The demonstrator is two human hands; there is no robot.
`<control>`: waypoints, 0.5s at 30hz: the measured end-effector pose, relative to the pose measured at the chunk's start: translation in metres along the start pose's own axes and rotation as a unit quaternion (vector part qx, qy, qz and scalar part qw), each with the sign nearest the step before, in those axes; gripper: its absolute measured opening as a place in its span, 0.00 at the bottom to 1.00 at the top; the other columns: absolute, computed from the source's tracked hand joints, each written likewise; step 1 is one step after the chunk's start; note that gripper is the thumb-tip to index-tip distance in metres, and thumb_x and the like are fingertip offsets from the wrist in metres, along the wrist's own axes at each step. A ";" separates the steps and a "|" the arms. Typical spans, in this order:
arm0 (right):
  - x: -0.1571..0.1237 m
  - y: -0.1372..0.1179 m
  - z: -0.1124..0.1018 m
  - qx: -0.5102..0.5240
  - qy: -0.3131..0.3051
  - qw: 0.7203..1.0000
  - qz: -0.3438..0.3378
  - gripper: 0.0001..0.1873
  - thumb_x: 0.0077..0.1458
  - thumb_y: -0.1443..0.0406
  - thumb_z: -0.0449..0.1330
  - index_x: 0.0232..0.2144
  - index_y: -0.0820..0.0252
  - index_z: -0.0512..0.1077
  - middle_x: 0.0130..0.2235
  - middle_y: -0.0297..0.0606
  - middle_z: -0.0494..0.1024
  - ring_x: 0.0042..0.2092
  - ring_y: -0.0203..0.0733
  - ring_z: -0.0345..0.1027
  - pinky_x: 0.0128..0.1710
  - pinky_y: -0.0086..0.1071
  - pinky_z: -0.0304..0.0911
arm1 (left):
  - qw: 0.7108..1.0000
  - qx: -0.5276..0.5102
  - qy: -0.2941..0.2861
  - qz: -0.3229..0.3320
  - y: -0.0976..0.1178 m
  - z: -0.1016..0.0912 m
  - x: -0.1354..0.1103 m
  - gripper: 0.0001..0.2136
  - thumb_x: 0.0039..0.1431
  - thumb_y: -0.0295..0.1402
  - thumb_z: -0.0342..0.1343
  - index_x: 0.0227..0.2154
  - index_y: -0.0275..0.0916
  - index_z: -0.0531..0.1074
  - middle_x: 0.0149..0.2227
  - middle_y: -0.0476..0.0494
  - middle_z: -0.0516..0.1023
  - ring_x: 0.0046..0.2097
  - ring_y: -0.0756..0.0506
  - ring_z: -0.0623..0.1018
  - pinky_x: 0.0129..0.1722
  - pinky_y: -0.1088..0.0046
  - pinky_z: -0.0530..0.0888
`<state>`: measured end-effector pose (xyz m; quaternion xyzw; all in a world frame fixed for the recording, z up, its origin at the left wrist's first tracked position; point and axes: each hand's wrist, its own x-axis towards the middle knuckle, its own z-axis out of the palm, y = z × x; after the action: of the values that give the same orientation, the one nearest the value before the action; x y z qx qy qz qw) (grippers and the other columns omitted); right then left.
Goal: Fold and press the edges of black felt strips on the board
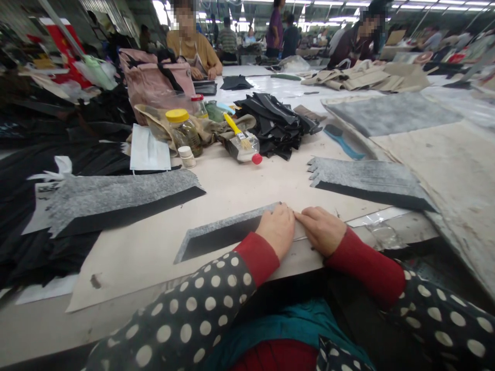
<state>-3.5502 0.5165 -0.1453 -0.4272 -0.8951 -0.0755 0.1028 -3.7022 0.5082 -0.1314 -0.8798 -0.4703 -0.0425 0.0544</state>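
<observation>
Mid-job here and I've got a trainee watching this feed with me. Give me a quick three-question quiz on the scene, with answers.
1. True or false: the left hand is at the right-hand end, in the picture, of the nearest gray-and-black fabric strip.
2. What color is the handle of the paintbrush?
A) red
B) yellow
C) blue
3. Fill in: as the camera sees it, the face mask lies to the ____ of the yellow-lidded jar.

Key: 1. True. 2. B, yellow. 3. left.
</observation>
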 end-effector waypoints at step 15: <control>-0.006 0.002 -0.015 -0.036 -0.047 0.998 0.002 0.13 0.51 0.71 0.49 0.36 0.63 0.71 0.32 0.43 0.69 0.35 0.41 0.58 0.35 0.32 0.55 | 0.999 -0.038 -0.027 0.012 -0.026 -0.016 0.015 0.11 0.55 0.25 0.42 0.33 0.39 0.69 0.36 0.43 0.72 0.40 0.43 0.66 0.34 0.65 0.65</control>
<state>-3.5427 0.5096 -0.1319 -0.4353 -0.8949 -0.0874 0.0448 -3.7158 0.5324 -0.1123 -0.8875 -0.4592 -0.0362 0.0087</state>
